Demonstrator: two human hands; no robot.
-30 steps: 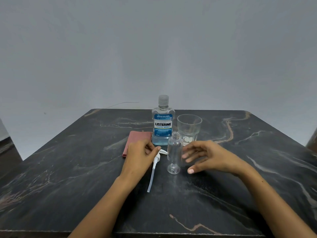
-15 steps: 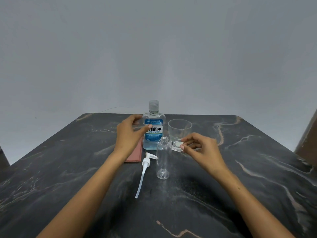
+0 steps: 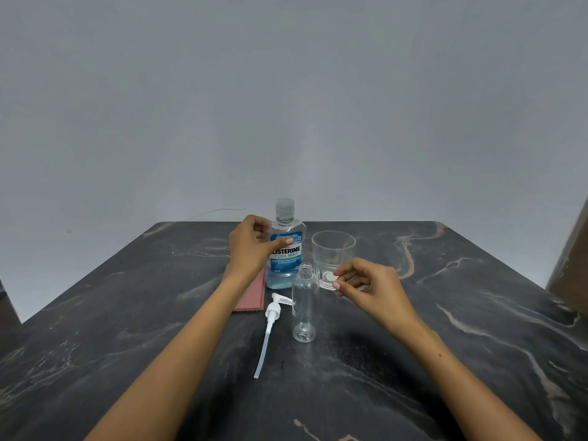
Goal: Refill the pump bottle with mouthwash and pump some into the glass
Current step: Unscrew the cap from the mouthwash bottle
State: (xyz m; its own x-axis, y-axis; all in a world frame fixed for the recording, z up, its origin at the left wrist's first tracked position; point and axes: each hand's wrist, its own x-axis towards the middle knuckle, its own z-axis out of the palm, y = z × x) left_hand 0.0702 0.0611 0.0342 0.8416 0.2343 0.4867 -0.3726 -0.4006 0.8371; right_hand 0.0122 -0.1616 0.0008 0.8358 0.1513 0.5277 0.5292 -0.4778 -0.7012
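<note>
Left hand (image 3: pixel 251 246) wrapped around capped mouthwash bottle (image 3: pixel 288 249) at far centre of table (image 3: pixel 445 329), thumb across label. Right hand (image 3: pixel 369 286) hovering near glass (image 3: pixel 333 249), fingers loosely curled, holding nothing. Empty pump bottle (image 3: pixel 304 303) upright at centre; detached pump (image 3: pixel 270 326) lying just left, near pink cloth (image 3: pixel 253 297).

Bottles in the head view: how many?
2. The mouthwash bottle stands capped at the back, left hand round it. The empty pump bottle stands open nearer the camera, in front. None seems hidden.
</note>
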